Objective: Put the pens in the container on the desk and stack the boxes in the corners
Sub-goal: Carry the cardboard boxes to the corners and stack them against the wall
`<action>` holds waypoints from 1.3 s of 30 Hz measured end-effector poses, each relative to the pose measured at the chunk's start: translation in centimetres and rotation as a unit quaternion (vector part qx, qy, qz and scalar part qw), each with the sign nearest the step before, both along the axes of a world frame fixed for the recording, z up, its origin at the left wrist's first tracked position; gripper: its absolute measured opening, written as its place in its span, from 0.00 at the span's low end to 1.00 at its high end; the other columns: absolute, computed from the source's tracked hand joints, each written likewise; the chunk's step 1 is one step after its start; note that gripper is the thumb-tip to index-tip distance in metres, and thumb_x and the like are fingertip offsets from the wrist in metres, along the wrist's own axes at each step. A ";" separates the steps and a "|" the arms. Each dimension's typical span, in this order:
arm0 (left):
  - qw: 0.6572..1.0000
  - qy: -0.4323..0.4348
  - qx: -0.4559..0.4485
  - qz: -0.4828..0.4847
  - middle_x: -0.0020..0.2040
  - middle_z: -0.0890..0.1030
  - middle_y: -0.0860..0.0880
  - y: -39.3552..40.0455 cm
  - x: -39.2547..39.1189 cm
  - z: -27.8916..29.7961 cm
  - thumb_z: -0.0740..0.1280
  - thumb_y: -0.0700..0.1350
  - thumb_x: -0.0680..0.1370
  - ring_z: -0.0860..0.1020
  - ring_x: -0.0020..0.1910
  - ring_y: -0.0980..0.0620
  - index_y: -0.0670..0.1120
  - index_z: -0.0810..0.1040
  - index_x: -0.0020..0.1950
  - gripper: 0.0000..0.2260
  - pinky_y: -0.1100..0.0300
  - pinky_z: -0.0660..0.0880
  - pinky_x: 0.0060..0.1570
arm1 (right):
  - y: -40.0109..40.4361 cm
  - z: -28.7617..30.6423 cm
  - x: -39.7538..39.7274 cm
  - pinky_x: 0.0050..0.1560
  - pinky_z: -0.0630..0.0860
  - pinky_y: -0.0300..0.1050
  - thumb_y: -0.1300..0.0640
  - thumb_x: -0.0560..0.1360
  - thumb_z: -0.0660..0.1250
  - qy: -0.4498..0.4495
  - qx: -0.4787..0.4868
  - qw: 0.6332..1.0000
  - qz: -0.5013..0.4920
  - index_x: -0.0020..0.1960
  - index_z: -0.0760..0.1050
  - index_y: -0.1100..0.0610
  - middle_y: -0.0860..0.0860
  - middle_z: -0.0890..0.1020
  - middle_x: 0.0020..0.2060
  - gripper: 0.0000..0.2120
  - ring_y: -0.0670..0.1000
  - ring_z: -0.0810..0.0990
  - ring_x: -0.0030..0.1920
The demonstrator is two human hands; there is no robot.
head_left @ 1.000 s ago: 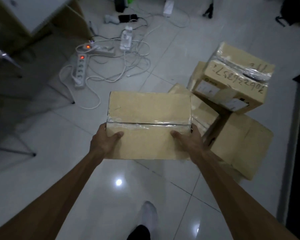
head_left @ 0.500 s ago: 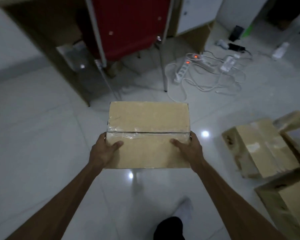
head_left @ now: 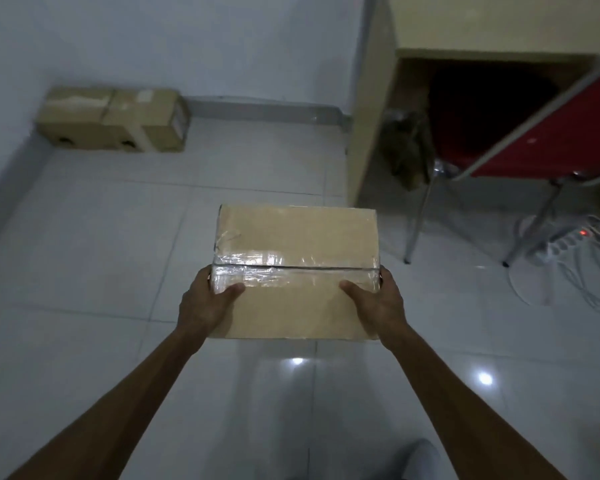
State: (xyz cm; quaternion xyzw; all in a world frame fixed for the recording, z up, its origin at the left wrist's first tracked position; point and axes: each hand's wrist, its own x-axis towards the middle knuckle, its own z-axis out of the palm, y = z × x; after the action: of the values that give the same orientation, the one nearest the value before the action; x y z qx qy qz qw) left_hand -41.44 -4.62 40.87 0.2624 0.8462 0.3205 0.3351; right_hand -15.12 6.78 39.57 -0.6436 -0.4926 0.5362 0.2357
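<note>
A taped cardboard box (head_left: 297,244) hangs in front of me above the white tiled floor. My left hand (head_left: 205,303) grips its near left side, thumb on top. My right hand (head_left: 378,301) grips its near right side the same way. In the far left corner, against the wall, two cardboard boxes (head_left: 113,121) sit side by side on the floor. No pens or container show.
A beige desk side panel (head_left: 371,109) stands at the upper right with a red chair (head_left: 548,140) on metal legs under it. Power strips with orange lights and white cables (head_left: 582,237) lie at the right edge. My foot (head_left: 416,459) shows at the bottom.
My view has swung left with the box held the same way: the loose box pile on the right has left the frame, and the wall corner with two boxes has come into sight.
</note>
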 end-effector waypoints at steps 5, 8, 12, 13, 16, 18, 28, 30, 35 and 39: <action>0.996 0.005 0.021 0.083 0.60 0.80 0.50 -2.4 -7.7 1.2 0.74 0.54 0.72 0.77 0.53 0.49 0.51 0.73 0.68 0.26 0.54 0.74 0.53 | 1.3 1.5 -10.0 0.50 0.70 0.44 0.51 0.69 0.77 0.021 0.011 0.998 0.064 0.71 0.67 0.50 0.45 0.75 0.54 0.34 0.48 0.73 0.52; 0.993 0.007 0.029 0.116 0.60 0.80 0.50 -2.1 -11.6 1.7 0.74 0.53 0.72 0.77 0.53 0.50 0.51 0.73 0.69 0.26 0.54 0.73 0.53 | 3.1 1.8 -14.9 0.51 0.70 0.45 0.51 0.70 0.77 0.023 0.012 0.995 0.094 0.71 0.67 0.51 0.44 0.74 0.54 0.34 0.48 0.73 0.52; 0.989 0.006 0.036 0.146 0.59 0.80 0.51 -0.4 -16.2 2.3 0.75 0.54 0.72 0.77 0.53 0.50 0.52 0.73 0.67 0.26 0.53 0.74 0.54 | 6.2 2.2 -20.4 0.49 0.71 0.44 0.52 0.69 0.77 0.032 0.011 0.992 0.120 0.70 0.68 0.50 0.45 0.76 0.53 0.33 0.49 0.76 0.52; 0.988 0.006 0.035 0.153 0.59 0.79 0.52 0.4 -17.5 2.4 0.75 0.54 0.72 0.77 0.53 0.50 0.52 0.73 0.68 0.26 0.53 0.74 0.54 | 7.4 2.2 -22.0 0.49 0.71 0.44 0.52 0.69 0.78 0.033 0.010 0.991 0.126 0.69 0.69 0.51 0.45 0.76 0.52 0.32 0.49 0.76 0.51; 0.986 0.005 0.035 0.163 0.59 0.79 0.51 3.2 -21.1 2.8 0.74 0.55 0.72 0.76 0.52 0.49 0.51 0.73 0.68 0.27 0.52 0.74 0.53 | 11.0 2.4 -26.4 0.50 0.73 0.45 0.51 0.68 0.78 0.032 0.012 0.989 0.142 0.69 0.69 0.50 0.45 0.77 0.53 0.32 0.50 0.77 0.52; 0.985 0.002 0.036 0.170 0.59 0.79 0.51 5.2 -23.5 3.2 0.74 0.59 0.70 0.77 0.53 0.48 0.51 0.72 0.68 0.30 0.50 0.75 0.55 | 13.6 2.7 -29.2 0.51 0.73 0.46 0.51 0.68 0.78 0.027 0.015 0.988 0.152 0.69 0.69 0.50 0.45 0.77 0.54 0.33 0.49 0.76 0.52; 0.977 0.002 0.043 0.209 0.61 0.78 0.50 14.1 -36.6 4.6 0.74 0.53 0.73 0.76 0.56 0.48 0.49 0.71 0.70 0.27 0.47 0.75 0.58 | 24.3 4.0 -43.6 0.54 0.74 0.46 0.48 0.67 0.78 0.026 0.032 0.977 0.207 0.68 0.70 0.49 0.44 0.78 0.55 0.32 0.49 0.78 0.54; 0.977 -0.002 0.044 0.211 0.62 0.78 0.49 15.4 -40.0 4.9 0.74 0.53 0.73 0.76 0.57 0.47 0.49 0.71 0.70 0.28 0.46 0.75 0.58 | 25.8 4.0 -47.1 0.53 0.74 0.46 0.47 0.68 0.78 0.025 0.033 0.976 0.214 0.68 0.70 0.49 0.44 0.78 0.55 0.32 0.49 0.78 0.54; 0.980 -0.016 0.028 0.198 0.62 0.78 0.48 17.7 -48.6 5.3 0.73 0.60 0.67 0.77 0.57 0.45 0.49 0.72 0.69 0.34 0.45 0.76 0.57 | 28.8 4.0 -55.6 0.54 0.76 0.48 0.50 0.69 0.76 0.014 0.037 0.973 0.229 0.64 0.74 0.48 0.44 0.81 0.52 0.25 0.50 0.79 0.53; 0.982 -0.024 0.025 0.186 0.62 0.78 0.47 20.3 -56.7 5.7 0.74 0.58 0.70 0.77 0.57 0.44 0.48 0.72 0.69 0.31 0.45 0.75 0.58 | 31.0 4.1 -63.1 0.55 0.76 0.50 0.49 0.70 0.75 -0.004 0.044 0.973 0.228 0.65 0.73 0.50 0.46 0.80 0.55 0.26 0.51 0.79 0.54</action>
State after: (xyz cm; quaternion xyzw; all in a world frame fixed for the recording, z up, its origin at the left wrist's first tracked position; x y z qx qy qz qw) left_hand -98.11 15.69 46.55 0.1008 0.8637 0.4050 0.2827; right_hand -78.18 37.74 43.65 -0.5058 -0.6505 0.5507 0.1332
